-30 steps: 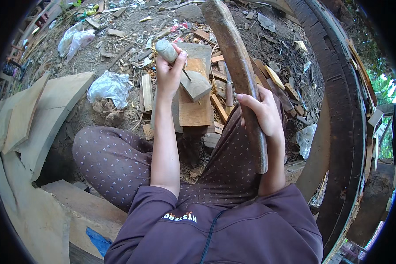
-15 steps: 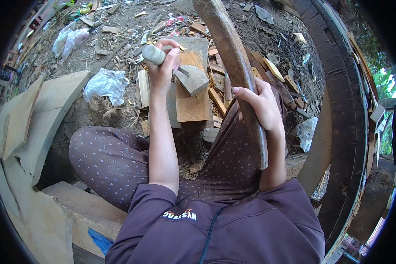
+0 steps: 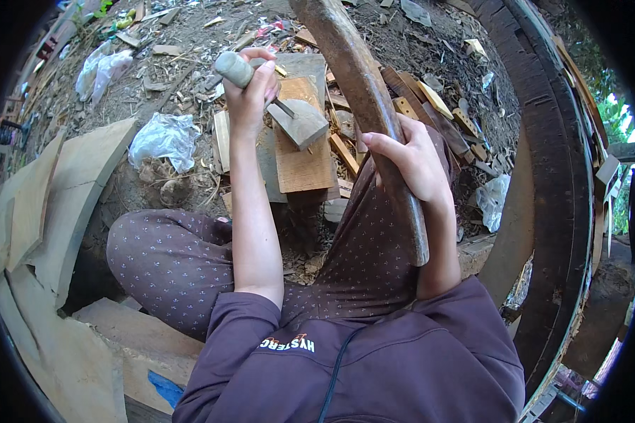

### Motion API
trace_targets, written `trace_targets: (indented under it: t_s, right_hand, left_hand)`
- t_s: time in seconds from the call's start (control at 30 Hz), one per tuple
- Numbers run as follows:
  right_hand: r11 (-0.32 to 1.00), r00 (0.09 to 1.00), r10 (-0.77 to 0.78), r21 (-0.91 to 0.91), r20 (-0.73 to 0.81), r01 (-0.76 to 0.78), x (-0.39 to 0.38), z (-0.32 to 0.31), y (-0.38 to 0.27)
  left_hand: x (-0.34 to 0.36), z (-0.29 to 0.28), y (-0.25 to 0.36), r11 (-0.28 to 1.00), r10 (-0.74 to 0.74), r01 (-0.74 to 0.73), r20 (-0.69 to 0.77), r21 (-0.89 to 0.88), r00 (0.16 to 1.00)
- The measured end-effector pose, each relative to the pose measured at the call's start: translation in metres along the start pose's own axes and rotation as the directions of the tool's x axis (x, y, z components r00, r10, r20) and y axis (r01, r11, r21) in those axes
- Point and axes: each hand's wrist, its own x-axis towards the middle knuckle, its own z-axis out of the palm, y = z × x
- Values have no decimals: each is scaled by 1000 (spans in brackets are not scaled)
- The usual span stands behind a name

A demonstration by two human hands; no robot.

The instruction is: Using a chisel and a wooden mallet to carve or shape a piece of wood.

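My left hand point(image 3: 252, 95) is closed around a chisel point(image 3: 234, 69) with a thick pale handle. The chisel's blade tip meets the top of a small grey wooden block point(image 3: 301, 125). That block lies at an angle on a flat brown board point(image 3: 304, 171), which rests on larger wood between my knees. In my right hand point(image 3: 410, 158) is a long, slightly curved wooden club point(image 3: 365, 77), gripped near its lower end. The club's thick end rises past the top of the view. Beside the board a slim wooden handle point(image 3: 363, 141) is partly hidden behind the club.
Wood offcuts point(image 3: 430, 102) are heaped right of the board. A clear plastic bag point(image 3: 165, 141) lies on the littered dirt at left, near large curved planks point(image 3: 77, 190). A big dark curved timber point(image 3: 554, 176) stands close along my right side.
The club has shifted slightly left and tilted, together with my right hand. My left hand and the chisel appear a little left and higher, with the chisel still on the block.
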Motion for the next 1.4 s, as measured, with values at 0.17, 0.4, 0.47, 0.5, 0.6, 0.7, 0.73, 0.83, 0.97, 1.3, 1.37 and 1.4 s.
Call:
trace_targets:
  t_s: [0.17, 0.4, 0.47, 0.5, 0.6, 0.7, 0.73, 0.83, 0.97, 1.3, 1.37, 1.4]
  right_hand:
    - [1000, 1000, 20, 1, 8, -20, -1, 1, -1]
    - [1000, 1000, -10, -5, 3, 10, 1, 1, 5]
    - [999, 999, -38, -23, -4, 38, 2, 2, 6]
    - [999, 1000, -12, -30, 9, 12, 1, 2, 3]
    - [998, 1000, 14, -54, 11, -14, 0, 2, 0]
    - [996, 1000, -19, -88, 3, 19, 1, 2, 2]
    - [993, 999, -46, -109, -2, 45, 3, 2, 4]
    - [989, 997, -68, -132, -22, 64, 5, 2, 7]
    - [998, 999, -42, -54, 17, 42, 3, 0, 0]
    - [913, 937, -347, 213, -40, 347, -39, 3, -60]
    - [942, 960, -261, 242, 98, 231, -30, 8, -50]
    - [950, 963, -241, 235, 122, 208, -29, 12, -46]
  left_hand:
    - [5, 7, -3, 1000, 12, -12, 28, 20, 1000]
    - [21, 13, -5, 999, -5, 6, -23, 49, 1000]
    - [20, 14, -6, 999, -6, 6, 8, 49, 1000]
    - [19, 15, -6, 998, -5, 4, 19, 63, 1000]
    - [19, 19, -7, 996, -15, 10, 55, 92, 998]
    - [21, 14, -8, 996, -2, -8, 104, 91, 995]
    - [20, 13, -8, 997, 4, -13, 105, 83, 995]
    - [16, 14, -8, 995, -7, -3, 105, 96, 994]
    - [13, 20, -7, 962, -82, 55, 90, 269, 993]
    - [16, 23, -14, 976, -31, 2, 133, 218, 991]
    - [16, 25, -15, 971, -26, 0, 107, 237, 994]
    - [16, 25, -16, 972, -13, -14, 110, 235, 994]
